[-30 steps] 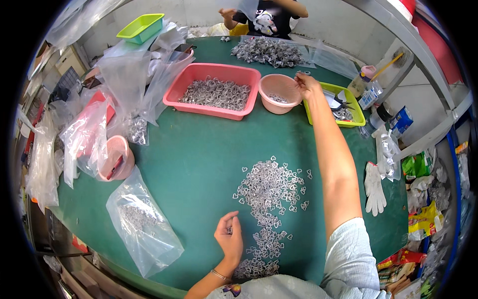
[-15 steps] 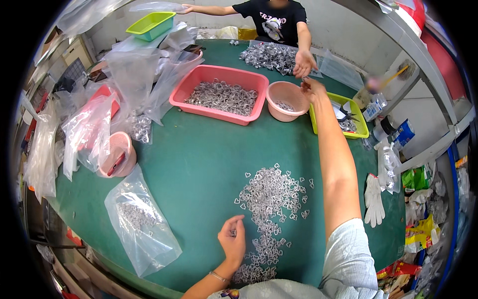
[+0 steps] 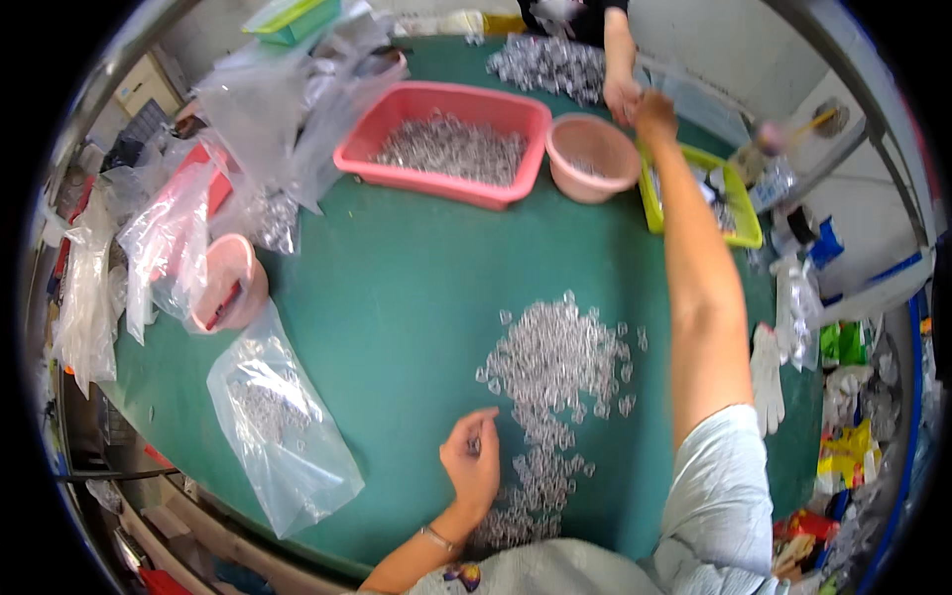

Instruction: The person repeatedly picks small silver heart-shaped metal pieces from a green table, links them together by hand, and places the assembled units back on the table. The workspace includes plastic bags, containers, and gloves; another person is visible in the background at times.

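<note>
My left hand point(image 3: 470, 461) is curled beside the pile of small silver heart-shaped metal pieces point(image 3: 560, 357), and a bit of silver shows between its fingers. The pile runs down the green table toward my body. My right arm reaches far across the table. There my right hand point(image 3: 655, 117) meets the hand point(image 3: 622, 99) of a person opposite; its fingers look bent together, and whatever they hold is blurred and hidden. Just left of it stands a pink bowl point(image 3: 592, 188) with some metal pieces inside. A yellow-green basket point(image 3: 742, 236) with tools and pieces lies under my right forearm.
A pink tray point(image 3: 426, 181) holds many metal rings. Behind it lies a heap of silver parts point(image 3: 547, 67). A clear bag of pieces point(image 3: 288, 426) lies at left, near a pink cup point(image 3: 236, 288) and piled plastic bags point(image 3: 164, 223). A white glove point(image 3: 767, 382) is at right.
The view has tilted down, so everything sits shifted in it. My right hand and the other person's hand have come together and now overlap. My left hand stays curled by the pile.
</note>
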`<state>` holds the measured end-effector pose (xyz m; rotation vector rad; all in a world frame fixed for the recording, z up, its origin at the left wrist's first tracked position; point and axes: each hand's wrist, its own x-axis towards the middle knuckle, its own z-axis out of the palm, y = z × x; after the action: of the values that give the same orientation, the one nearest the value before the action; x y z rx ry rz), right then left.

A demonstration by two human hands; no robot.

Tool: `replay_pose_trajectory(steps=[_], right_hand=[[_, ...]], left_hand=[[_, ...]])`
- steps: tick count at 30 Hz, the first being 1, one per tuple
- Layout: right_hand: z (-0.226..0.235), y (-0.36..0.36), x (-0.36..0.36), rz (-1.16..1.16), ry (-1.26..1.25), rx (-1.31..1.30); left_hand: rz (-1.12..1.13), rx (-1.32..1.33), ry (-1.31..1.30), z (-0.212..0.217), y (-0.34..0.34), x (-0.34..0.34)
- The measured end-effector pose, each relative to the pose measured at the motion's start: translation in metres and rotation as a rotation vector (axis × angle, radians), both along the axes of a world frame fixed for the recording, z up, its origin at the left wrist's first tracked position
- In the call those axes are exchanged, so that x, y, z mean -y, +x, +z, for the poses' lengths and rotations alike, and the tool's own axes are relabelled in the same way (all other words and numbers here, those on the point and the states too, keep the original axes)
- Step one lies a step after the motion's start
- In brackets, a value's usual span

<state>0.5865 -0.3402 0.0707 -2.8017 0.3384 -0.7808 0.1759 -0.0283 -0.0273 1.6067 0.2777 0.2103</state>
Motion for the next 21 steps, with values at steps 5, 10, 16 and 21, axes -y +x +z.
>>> replay_pose_trajectory(steps=[5, 10, 16, 21], right_hand=[[0.011, -0.111, -0.032, 0.460, 0.036, 0.301], [0.001, -0.311, -0.061, 0.730, 0.106, -0.512], [-0.070, -0.416, -0.065, 0.514, 0.036, -0.269], [-0.089, -0.446, -0.075, 0.417, 0.147, -0.141]], left_hand=[[-0.022, -0.048, -0.166, 0.002, -0.001, -0.004], [-0.018, 0.080, -0.305, 0.007, 0.000, -0.007], [-0.102, 0.078, -0.506, 0.018, -0.003, -0.009], [-0.229, -0.166, -0.867, 0.051, -0.037, -0.009]])
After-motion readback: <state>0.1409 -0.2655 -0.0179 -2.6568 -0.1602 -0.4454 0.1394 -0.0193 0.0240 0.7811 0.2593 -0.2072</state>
